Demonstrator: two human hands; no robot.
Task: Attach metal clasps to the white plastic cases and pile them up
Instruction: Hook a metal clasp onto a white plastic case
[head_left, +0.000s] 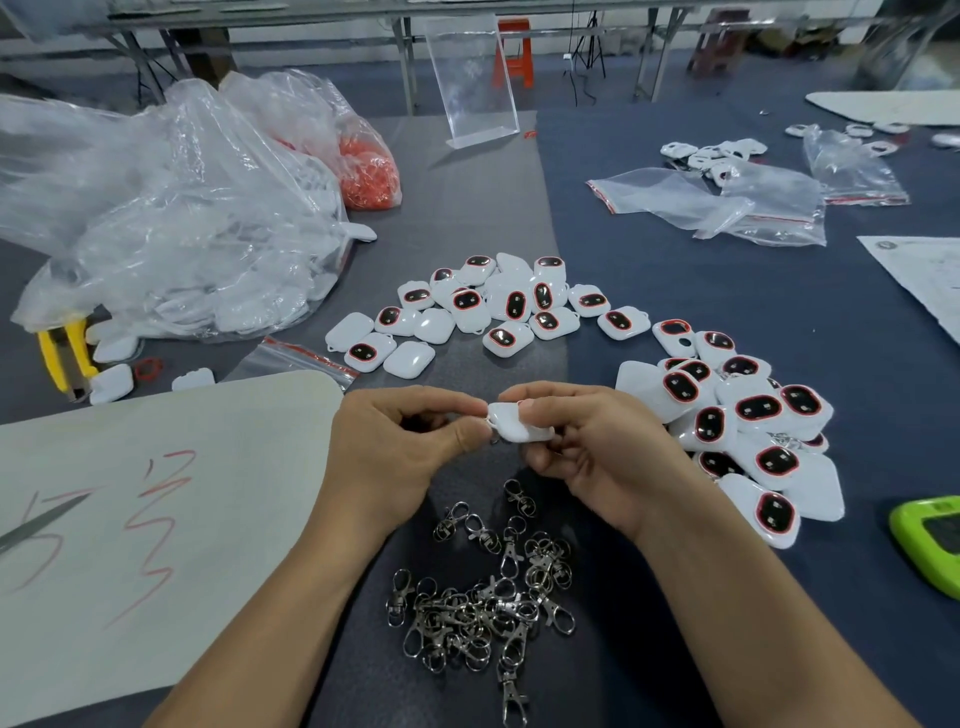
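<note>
One white case (519, 423) gripped by right hand (587, 457), its loop pinched by left hand (405, 441); clasp there unclear. Right-side pile (743, 431) judged done; scattered cases (483, 312), loose clasps (488, 597) left.

white cases (524, 296) with red-ringed black ovals.

The table (649, 270) bears white cases (467, 304), metal clasps (467, 618), plastic bags (182, 218), perhaps a cutter (83, 348).

Two bare forearms run in from the bottom edge, left hand (395, 447) and right hand (587, 452) ungloved.
</note>
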